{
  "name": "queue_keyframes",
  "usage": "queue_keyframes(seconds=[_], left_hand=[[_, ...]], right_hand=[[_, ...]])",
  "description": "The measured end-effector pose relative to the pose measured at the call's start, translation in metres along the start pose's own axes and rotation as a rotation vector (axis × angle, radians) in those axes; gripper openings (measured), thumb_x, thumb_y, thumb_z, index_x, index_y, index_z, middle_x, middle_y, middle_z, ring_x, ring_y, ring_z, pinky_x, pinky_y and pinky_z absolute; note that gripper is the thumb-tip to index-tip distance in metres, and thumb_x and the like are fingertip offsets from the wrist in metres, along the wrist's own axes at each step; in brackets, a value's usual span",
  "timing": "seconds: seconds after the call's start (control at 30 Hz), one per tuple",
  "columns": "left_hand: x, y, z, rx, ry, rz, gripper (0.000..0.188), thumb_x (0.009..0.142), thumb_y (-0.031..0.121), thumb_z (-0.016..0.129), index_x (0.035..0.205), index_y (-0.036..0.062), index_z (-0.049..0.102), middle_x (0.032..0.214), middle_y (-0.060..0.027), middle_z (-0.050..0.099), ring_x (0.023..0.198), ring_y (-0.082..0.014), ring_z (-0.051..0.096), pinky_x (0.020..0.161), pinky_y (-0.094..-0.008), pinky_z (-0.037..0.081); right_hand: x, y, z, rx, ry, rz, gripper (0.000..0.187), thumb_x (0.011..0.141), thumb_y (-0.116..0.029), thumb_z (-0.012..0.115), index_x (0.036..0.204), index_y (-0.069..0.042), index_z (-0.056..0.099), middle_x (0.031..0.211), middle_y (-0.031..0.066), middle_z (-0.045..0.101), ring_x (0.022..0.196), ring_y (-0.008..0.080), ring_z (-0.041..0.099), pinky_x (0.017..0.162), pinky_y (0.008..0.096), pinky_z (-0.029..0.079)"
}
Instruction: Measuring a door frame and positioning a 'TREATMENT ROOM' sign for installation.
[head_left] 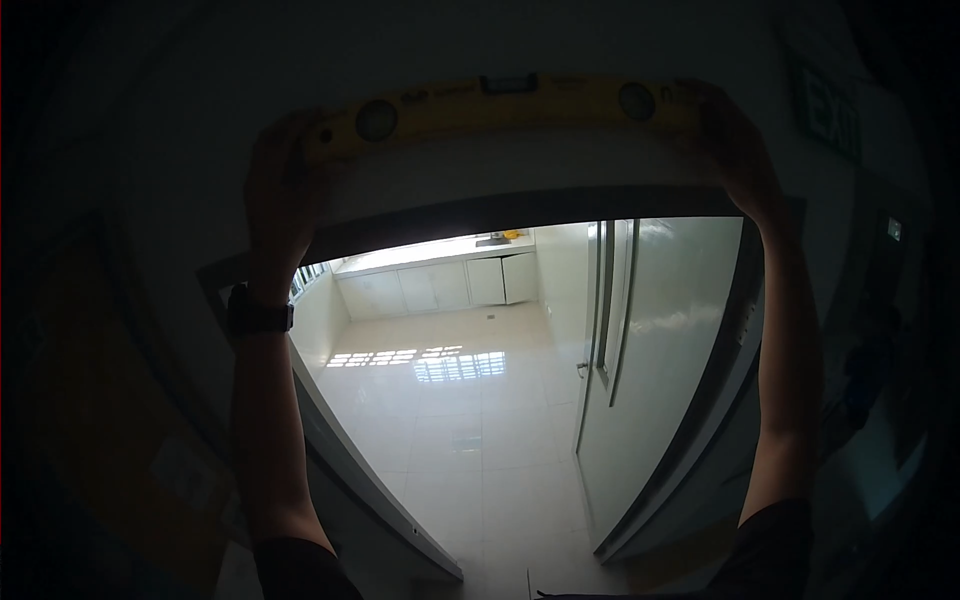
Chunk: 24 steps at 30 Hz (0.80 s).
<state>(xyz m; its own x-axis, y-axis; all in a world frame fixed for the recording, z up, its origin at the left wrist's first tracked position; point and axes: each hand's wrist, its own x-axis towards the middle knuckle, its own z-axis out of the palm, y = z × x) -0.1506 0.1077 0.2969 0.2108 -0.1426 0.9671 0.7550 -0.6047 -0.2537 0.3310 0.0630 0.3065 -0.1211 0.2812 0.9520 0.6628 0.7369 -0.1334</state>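
Both my arms are raised to a yellow spirit level, which lies roughly level along the dark wall above a doorway. Round its left end my left hand is closed; a dark watch sits on that wrist. The right end is in the grip of my right hand. A vial shows at the middle of the top edge, and a round vial window shows toward each end. Deep shadow hides much of the fingers, and the bubbles cannot be made out.
Below the level runs the dark door frame's top bar. A pale door stands swung inward on the right. Beyond lie a shiny tiled floor and low white cabinets. A green sign hangs at upper right.
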Motion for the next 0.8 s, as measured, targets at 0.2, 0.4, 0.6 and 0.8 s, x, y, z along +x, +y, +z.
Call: queue_keyframes(seconds=[0.2,0.4,0.6,0.8], left_hand=[[-0.007,-0.004,0.006,-0.150,0.030,-0.045,0.056,0.075,-0.001,0.075,0.128,0.0111,0.062,0.126,-0.0106,0.060,0.119,-0.0270,0.058,0.101,-0.0382,0.049],[-0.015,-0.003,0.004,-0.186,0.010,-0.033,0.055,0.074,0.000,0.077,0.126,0.0119,0.064,0.126,-0.0091,0.060,0.119,-0.0254,0.058,0.099,-0.0361,0.051],[-0.012,-0.006,-0.001,-0.259,0.049,0.012,0.058,0.075,-0.003,0.076,0.129,0.0136,0.063,0.126,-0.0082,0.060,0.118,-0.0247,0.059,0.099,-0.0350,0.052],[-0.013,-0.006,-0.004,-0.163,0.041,0.025,0.058,0.075,-0.001,0.076,0.129,0.0133,0.063,0.126,-0.0091,0.060,0.117,-0.0252,0.060,0.098,-0.0349,0.053]], right_hand=[[0.005,0.013,-0.004,-0.254,0.015,-0.129,0.039,0.096,-0.023,0.062,0.134,-0.013,0.056,0.117,0.0103,0.066,0.110,0.0222,0.064,0.092,0.0342,0.051],[0.005,0.008,-0.006,-0.316,-0.031,-0.094,0.048,0.088,-0.026,0.073,0.131,-0.013,0.058,0.116,0.0101,0.067,0.109,0.0234,0.064,0.093,0.0357,0.050],[0.008,0.004,-0.008,-0.219,-0.076,0.018,0.057,0.082,-0.013,0.075,0.135,-0.005,0.054,0.127,0.0062,0.060,0.121,0.0162,0.055,0.102,0.0296,0.043],[0.008,-0.001,-0.004,-0.242,-0.026,-0.043,0.054,0.082,-0.026,0.079,0.130,-0.012,0.058,0.118,0.0092,0.066,0.112,0.0232,0.063,0.096,0.0354,0.049]])
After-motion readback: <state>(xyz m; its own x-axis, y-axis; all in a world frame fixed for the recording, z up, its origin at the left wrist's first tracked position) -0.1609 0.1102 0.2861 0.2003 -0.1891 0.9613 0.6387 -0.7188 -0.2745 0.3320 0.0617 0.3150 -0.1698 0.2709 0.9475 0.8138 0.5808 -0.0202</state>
